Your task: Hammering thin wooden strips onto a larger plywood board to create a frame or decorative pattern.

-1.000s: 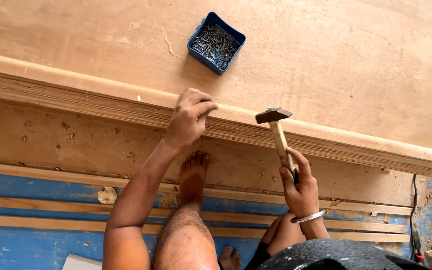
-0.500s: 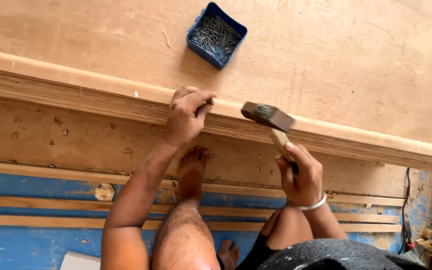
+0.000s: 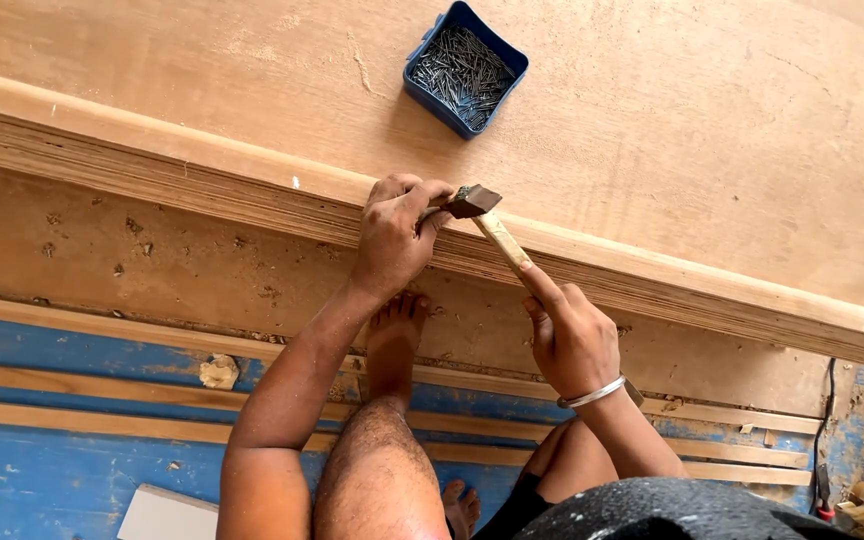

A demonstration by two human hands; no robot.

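Observation:
My left hand (image 3: 393, 235) rests on the edge of a thick wooden board (image 3: 202, 190), fingers pinched together on a small nail that is mostly hidden by the hammer head. My right hand (image 3: 572, 340), with a metal bangle on the wrist, grips the wooden handle of a hammer (image 3: 487, 220). The hammer's dark metal head sits right at my left fingertips, on the board's edge. My bare foot (image 3: 397, 335) is braced against the panel below the edge.
A blue square box (image 3: 465, 68) full of nails sits on the plywood sheet (image 3: 702, 120) above the hands. Blue painted planks with wooden strips (image 3: 72, 380) run below. A white slab (image 3: 164, 515) lies at the bottom left.
The hammer has swung left and down from its raised position until its head meets my left fingertips. My left hand has stayed on the board's edge.

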